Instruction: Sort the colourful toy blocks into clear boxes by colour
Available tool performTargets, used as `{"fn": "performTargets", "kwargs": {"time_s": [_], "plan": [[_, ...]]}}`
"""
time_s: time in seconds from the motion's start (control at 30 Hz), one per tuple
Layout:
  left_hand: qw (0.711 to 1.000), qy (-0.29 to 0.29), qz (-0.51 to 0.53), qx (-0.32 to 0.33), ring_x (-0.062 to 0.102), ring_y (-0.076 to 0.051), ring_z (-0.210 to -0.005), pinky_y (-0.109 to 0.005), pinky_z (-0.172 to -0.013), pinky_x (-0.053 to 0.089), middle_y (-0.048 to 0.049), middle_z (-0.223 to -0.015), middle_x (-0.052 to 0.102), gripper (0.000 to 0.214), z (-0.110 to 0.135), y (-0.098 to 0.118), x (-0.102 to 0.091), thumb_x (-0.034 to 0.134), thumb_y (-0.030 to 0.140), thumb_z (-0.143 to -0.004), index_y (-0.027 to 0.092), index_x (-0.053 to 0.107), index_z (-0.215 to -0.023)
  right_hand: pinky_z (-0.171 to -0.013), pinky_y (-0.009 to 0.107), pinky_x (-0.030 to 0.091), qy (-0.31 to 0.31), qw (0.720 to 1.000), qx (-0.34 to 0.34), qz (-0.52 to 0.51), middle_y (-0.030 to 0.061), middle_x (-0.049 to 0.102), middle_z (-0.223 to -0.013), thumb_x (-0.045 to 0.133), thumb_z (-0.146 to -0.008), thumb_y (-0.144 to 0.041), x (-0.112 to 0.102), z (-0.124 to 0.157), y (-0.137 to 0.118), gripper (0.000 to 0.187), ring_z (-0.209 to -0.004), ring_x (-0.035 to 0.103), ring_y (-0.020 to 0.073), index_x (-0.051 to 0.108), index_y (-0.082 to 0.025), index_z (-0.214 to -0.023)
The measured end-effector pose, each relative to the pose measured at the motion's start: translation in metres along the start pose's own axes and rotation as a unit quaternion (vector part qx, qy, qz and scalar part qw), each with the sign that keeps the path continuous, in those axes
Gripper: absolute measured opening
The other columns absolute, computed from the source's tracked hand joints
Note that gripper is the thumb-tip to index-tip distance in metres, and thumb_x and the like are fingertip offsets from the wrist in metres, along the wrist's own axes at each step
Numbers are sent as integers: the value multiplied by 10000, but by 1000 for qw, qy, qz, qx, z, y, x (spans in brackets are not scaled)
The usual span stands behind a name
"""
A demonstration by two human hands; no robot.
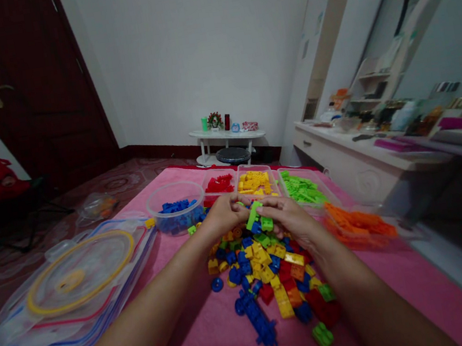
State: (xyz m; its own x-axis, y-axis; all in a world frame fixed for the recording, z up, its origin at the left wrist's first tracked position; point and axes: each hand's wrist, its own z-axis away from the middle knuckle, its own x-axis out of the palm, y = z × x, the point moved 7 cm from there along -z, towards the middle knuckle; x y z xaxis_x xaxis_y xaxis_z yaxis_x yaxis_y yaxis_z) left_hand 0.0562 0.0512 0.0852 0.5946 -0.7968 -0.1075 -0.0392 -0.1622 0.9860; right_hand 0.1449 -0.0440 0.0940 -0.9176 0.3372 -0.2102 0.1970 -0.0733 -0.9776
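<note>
My right hand [288,216] pinches a long light-green toy building block [254,216] between thumb and fingers, above a mixed pile of building blocks [262,258]. Close beside it on the left is my left hand [226,214], its fingers curled together near the block's edge; what they grip is mostly hidden. The pile holds blue, yellow, red, green and orange pieces. In front of it lies a long blue piece with studs [257,321], and a green block [322,335] sits nearest me.
Behind the pile stand clear tubs: a round one with blue pieces [176,210], then red pieces [219,184], yellow pieces [254,183], green pieces [302,186] and orange pieces [359,223]. Stacked clear lids [77,285] lie left on the pink cloth [198,330].
</note>
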Motion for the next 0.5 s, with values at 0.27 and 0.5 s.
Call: {"fn": "performTargets", "kwargs": {"time_s": [0.27, 0.5], "plan": [[983, -10, 167, -74, 576, -98, -675, -268, -607, 537, -25, -867, 608, 348, 12, 8, 7, 687, 364, -694, 173, 603, -973, -327, 194, 320, 115, 989, -64, -73, -28, 611, -640, 701, -659, -397, -17, 3, -11, 369, -342, 421, 51, 664, -159, -938], [992, -32, 118, -29, 599, -115, -687, -265, -653, 512, -10, -798, 620, 524, 8, 7, 11, 804, 273, -563, 145, 556, -1006, -341, 195, 322, 162, 966, -103, -174, -39, 583, -641, 697, -662, -396, -15, 2, -12, 319, -368, 426, 56, 622, -168, -871]]}}
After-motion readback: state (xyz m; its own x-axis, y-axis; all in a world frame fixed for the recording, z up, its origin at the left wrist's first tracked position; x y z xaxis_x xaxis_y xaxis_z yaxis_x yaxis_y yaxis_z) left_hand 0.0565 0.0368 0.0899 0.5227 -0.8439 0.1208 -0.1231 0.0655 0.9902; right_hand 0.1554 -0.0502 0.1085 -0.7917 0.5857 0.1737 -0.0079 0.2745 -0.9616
